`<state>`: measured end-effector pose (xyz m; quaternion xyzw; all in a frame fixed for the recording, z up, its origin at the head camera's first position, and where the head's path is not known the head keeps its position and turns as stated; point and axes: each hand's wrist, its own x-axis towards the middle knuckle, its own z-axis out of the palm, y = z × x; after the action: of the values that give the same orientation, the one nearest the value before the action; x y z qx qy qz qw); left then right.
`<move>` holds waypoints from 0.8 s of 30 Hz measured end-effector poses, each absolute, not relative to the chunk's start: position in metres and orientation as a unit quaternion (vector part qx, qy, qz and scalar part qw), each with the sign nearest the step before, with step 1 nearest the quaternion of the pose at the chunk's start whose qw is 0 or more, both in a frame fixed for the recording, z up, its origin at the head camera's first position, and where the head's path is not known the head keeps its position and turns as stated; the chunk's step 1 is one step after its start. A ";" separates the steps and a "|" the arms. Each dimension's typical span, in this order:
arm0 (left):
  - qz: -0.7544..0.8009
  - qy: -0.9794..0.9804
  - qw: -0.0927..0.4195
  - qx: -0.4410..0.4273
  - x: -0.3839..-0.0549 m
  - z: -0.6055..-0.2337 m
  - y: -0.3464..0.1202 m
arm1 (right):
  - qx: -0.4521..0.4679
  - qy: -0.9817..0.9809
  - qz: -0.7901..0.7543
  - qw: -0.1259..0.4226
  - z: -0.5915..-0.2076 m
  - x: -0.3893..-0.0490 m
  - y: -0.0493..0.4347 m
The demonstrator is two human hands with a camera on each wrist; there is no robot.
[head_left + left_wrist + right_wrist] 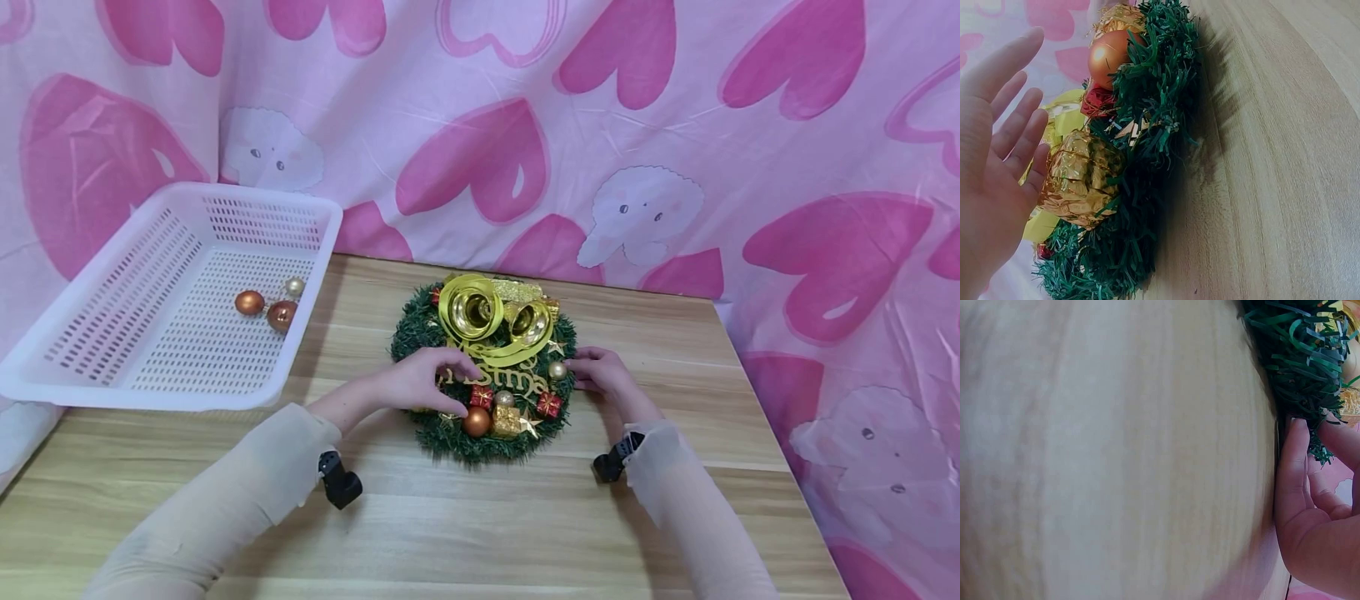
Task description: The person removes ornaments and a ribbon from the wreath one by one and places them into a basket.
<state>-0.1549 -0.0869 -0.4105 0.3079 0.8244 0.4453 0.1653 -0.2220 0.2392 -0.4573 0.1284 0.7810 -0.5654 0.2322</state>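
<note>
A round green tinsel Christmas wreath (480,450) lies on the table, trimmed with gold bells (474,312), yellow ribbon, gold lettering, small red and gold parcels, stars and baubles. Over its left side hovers my left hand (423,379), thumb and fingers spread apart near the orange bauble (477,422). The left wrist view shows that hand (997,169) beside a gold foil parcel (1082,178), holding nothing. At the wreath's right edge, my right hand (603,379) pinches the green tinsel (1304,356) between thumb and fingers, close to a small gold bauble (557,370).
A white perforated plastic basket (307,325) stands on the left of the wooden table (480,533). Inside lie two copper-brown baubles (250,302) and a smaller pale gold bauble (294,287). A pink heart-print curtain (480,75) hangs behind the table.
</note>
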 end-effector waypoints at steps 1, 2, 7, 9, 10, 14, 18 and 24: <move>0.444 0.824 0.166 0.310 -0.155 -0.411 -0.086 | 0.129 0.781 -0.566 0.232 -0.457 -0.222 0.239; 0.444 0.824 0.167 0.311 -0.155 -0.411 -0.086 | 0.127 0.781 -0.566 0.233 -0.457 -0.222 0.239; 0.443 0.820 0.168 0.321 -0.154 -0.410 -0.084 | 0.127 0.779 -0.567 0.236 -0.458 -0.222 0.239; 0.440 0.819 0.169 0.326 -0.154 -0.411 -0.083 | 0.129 0.779 -0.566 0.235 -0.458 -0.221 0.240; 0.438 0.819 0.170 0.330 -0.154 -0.411 -0.082 | 0.127 0.781 -0.564 0.236 -0.457 -0.221 0.240; 0.426 0.819 0.174 0.342 -0.153 -0.414 -0.079 | 0.131 0.783 -0.560 0.237 -0.458 -0.221 0.240; 0.424 0.816 0.178 0.351 -0.153 -0.417 -0.077 | 0.131 0.781 -0.563 0.238 -0.459 -0.223 0.240; 0.409 0.817 0.182 0.365 -0.152 -0.416 -0.075 | 0.132 0.779 -0.565 0.239 -0.460 -0.224 0.241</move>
<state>-0.1520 -0.0748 -0.4159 0.3649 0.8166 0.4086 0.1818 -0.2241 0.2412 -0.4599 0.1319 0.7788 -0.5650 0.2385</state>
